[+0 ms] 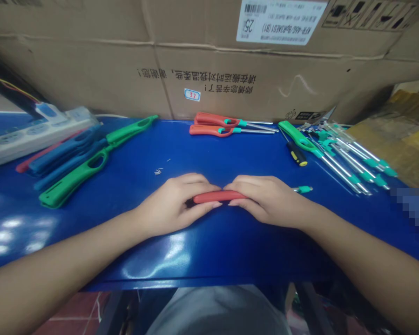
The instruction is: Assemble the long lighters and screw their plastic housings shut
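Above the middle of the blue table, a red long-nosed lighter [214, 197] lies sideways between my two hands. My left hand [181, 202] is closed on its left end, thumb along the near side and fingers over the far side. The other end is pinched by my right hand [265, 197], which hides part of it. A metal tube with a green tip [303, 189] shows just past my right hand; whether it belongs to the held lighter I cannot tell. Tiny metal pins or screws [158, 171] lie beyond my left hand.
Two red lighters [209, 130] lie at the back. At the right are a green lighter [296, 137], a screwdriver [296, 154] and several metal tubes [356, 163]. Green casings [77, 177], blue casings [61, 151] and a power strip [38, 132] lie left. A cardboard box [108, 70] stands behind.
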A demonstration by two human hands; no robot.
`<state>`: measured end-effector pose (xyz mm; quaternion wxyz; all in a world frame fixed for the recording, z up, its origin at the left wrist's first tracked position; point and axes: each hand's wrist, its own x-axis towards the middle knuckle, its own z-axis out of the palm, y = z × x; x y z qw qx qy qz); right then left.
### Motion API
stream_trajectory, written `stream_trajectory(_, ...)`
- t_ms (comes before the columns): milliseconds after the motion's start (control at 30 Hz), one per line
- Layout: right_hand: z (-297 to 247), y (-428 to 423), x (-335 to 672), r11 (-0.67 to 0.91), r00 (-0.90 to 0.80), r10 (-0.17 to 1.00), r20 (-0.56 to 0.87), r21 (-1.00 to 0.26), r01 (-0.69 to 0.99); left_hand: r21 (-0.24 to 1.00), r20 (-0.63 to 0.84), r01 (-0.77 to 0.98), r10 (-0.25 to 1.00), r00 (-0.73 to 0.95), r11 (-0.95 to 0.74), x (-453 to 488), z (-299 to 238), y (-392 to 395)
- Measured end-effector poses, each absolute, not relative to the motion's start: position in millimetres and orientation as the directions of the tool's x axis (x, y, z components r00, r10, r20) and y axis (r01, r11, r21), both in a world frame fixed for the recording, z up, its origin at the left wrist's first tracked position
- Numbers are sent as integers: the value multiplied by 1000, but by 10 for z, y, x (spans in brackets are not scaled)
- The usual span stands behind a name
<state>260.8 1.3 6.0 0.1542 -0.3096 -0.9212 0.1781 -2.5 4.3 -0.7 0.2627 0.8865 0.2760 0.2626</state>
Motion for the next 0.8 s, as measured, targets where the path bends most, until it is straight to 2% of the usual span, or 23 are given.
stream_trajectory(300, 95, -15, 2595, 752, -774, 620, 131, -379, 538, 570, 309, 347, 586, 749, -744, -11, -12, 21)
stream_trajectory(433, 159, 10, 2658, 764, -768, 628, 124, -287, 579, 571, 279, 371, 598, 752, -733, -22, 7, 59)
stream_trajectory(633, 228, 118, 2846, 732, -723, 681, 122, -148, 665, 525, 331, 413, 625, 707, -744, -86, 22, 114)
stream_trajectory(800, 152, 98, 2815, 783, -759, 620, 200, -100, 614, 514, 303, 457, 652, 695, -726, -92, 14, 77)
